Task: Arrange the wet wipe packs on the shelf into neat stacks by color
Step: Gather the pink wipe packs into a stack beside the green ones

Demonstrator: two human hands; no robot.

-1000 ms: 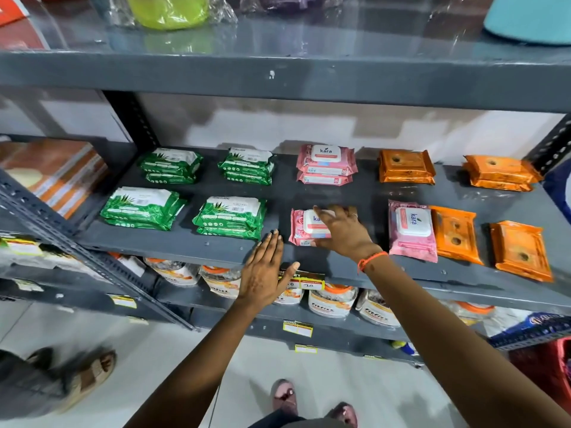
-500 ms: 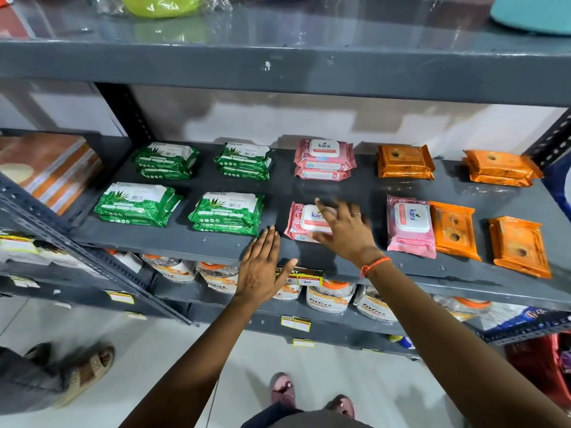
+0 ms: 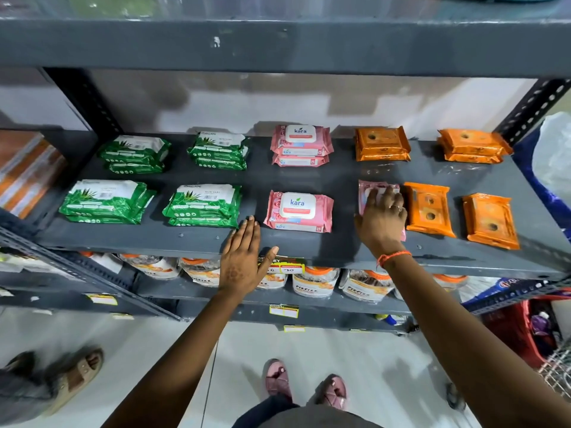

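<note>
Green [image 3: 105, 200], pink [image 3: 299, 211], orange packs [image 3: 490, 220]

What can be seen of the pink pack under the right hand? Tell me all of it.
The pink pack lies flat near the front of the grey shelf, turned lengthwise front to back, unlike the pink pack to its left. It looks like soft glossy plastic film with a crimped far end. The right hand rests on top and hides most of it, label included. On its right an orange pack lies very close; whether they touch cannot be told.
</note>
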